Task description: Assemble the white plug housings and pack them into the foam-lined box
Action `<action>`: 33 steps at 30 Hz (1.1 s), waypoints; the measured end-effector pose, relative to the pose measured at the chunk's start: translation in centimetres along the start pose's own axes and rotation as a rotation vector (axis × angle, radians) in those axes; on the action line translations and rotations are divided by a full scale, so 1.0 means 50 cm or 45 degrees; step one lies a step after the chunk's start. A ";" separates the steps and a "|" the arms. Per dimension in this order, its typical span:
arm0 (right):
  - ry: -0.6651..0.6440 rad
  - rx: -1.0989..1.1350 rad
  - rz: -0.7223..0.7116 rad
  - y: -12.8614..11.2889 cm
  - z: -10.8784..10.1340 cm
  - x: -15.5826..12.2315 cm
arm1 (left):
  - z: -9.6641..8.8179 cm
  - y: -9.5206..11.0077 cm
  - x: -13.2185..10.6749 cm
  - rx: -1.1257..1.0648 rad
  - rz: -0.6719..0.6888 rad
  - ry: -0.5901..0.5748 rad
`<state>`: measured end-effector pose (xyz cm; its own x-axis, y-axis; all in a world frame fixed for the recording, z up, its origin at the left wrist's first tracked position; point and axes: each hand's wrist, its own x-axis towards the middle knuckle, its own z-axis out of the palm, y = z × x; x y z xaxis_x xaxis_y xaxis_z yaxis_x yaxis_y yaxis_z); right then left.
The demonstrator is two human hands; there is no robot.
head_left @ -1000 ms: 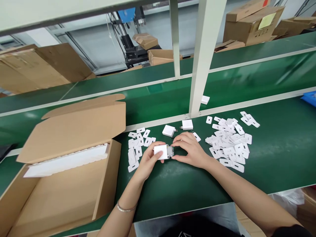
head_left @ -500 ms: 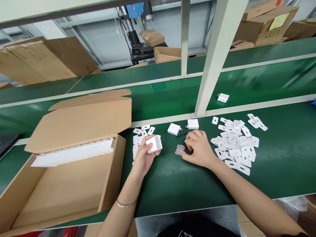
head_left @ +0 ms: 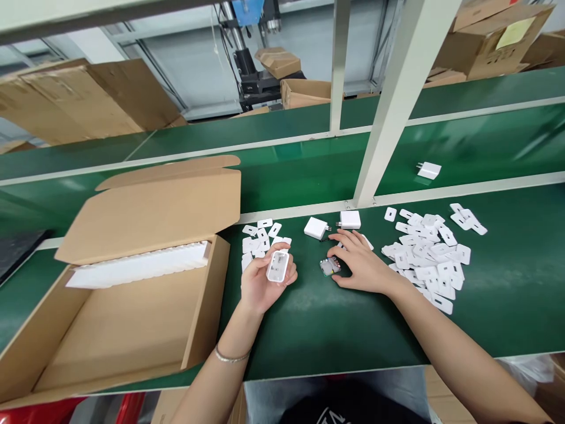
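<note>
My left hand [head_left: 262, 285] is closed around a white plastic charger housing [head_left: 278, 267]. The housing's open end faces me, and its inside shows metal parts. To the right, my right hand [head_left: 364, 262] bends over the table with its thumb and fingers at the edge of a small circuit board [head_left: 330, 267]. Part of the board is hidden by the fingers. Behind that hand lie two white chargers [head_left: 316, 228] with metal plugs pointing toward each other. White slotted cover plates [head_left: 260, 232] lie just beyond my left hand.
On the left stands an open cardboard box [head_left: 203, 300] with a white strip inside. A large pile of white cover plates [head_left: 430, 259] spreads to the right. A pale metal post [head_left: 397, 100] rises from the back edge. Another charger [head_left: 429, 171] is against the green back panel.
My left hand has turned the housing so its open end faces me. The fingers of my right hand have shifted around the circuit board, which is turned slightly. The whole view has moved a little.
</note>
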<state>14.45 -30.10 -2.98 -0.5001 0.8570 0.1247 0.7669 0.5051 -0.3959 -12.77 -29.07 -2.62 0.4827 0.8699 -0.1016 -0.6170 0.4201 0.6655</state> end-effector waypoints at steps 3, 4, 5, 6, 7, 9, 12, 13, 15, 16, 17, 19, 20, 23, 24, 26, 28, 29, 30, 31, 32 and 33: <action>-0.008 0.031 -0.016 0.006 -0.003 -0.001 | -0.001 0.000 0.001 -0.020 0.004 -0.011; 0.010 0.023 -0.031 0.007 -0.004 0.000 | -0.002 0.001 0.001 -0.019 0.005 -0.010; 0.037 0.010 -0.051 0.006 -0.004 0.001 | -0.002 0.001 0.001 -0.015 0.006 -0.008; 0.072 -0.005 -0.072 0.004 -0.005 0.003 | -0.002 0.001 0.001 -0.008 0.006 -0.005; 0.109 -0.019 -0.089 0.001 -0.006 0.004 | -0.002 0.002 0.002 0.000 0.006 -0.003; 0.180 -0.032 -0.102 -0.007 -0.008 0.007 | -0.001 0.001 0.001 0.020 0.007 0.002; 0.264 0.003 -0.069 -0.015 -0.010 0.010 | 0.000 0.000 0.001 0.038 0.008 0.016; 0.282 0.030 -0.055 -0.017 -0.009 0.010 | 0.001 -0.001 0.001 0.036 0.008 0.024; 0.279 0.094 -0.044 -0.017 -0.005 0.010 | 0.002 -0.002 0.001 0.032 0.007 0.037; 0.258 0.123 -0.053 -0.016 -0.002 0.010 | 0.003 -0.003 0.002 0.032 0.006 0.044; 0.234 0.149 -0.065 -0.015 0.000 0.010 | 0.003 -0.004 0.002 0.035 0.005 0.049; 0.193 0.185 -0.082 -0.014 0.005 0.011 | 0.004 -0.006 0.003 0.048 0.005 0.059; 0.184 0.196 -0.086 -0.014 0.006 0.011 | 0.004 -0.006 0.004 0.055 0.006 0.063; 0.171 0.207 -0.095 -0.016 0.004 0.011 | 0.004 -0.008 0.005 0.077 0.009 0.068; 0.163 0.210 -0.102 -0.016 0.002 0.011 | 0.004 -0.009 0.005 0.084 0.011 0.071; 0.153 0.223 -0.107 -0.018 -0.002 0.010 | 0.003 -0.009 0.005 0.093 0.013 0.081; 0.144 0.240 -0.113 -0.019 -0.006 0.009 | 0.003 -0.009 0.005 0.101 0.014 0.097; 0.141 0.246 -0.117 -0.018 -0.007 0.009 | 0.003 -0.009 0.005 0.107 0.013 0.103; 0.141 0.249 -0.123 -0.018 -0.008 0.009 | 0.004 -0.009 0.005 0.112 0.012 0.106; 0.141 0.249 -0.129 -0.017 -0.009 0.009 | 0.004 -0.008 0.005 0.117 0.012 0.107; 0.142 0.248 -0.133 -0.016 -0.009 0.009 | 0.004 -0.008 0.005 0.122 0.011 0.107; 0.139 0.251 -0.136 -0.014 -0.010 0.009 | 0.005 -0.008 0.005 0.126 0.012 0.107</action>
<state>13.88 -30.03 -2.20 -0.5196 0.8111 0.2686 0.6132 0.5729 -0.5438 -12.27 -29.09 -2.74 0.4212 0.8938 -0.1538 -0.5550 0.3882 0.7357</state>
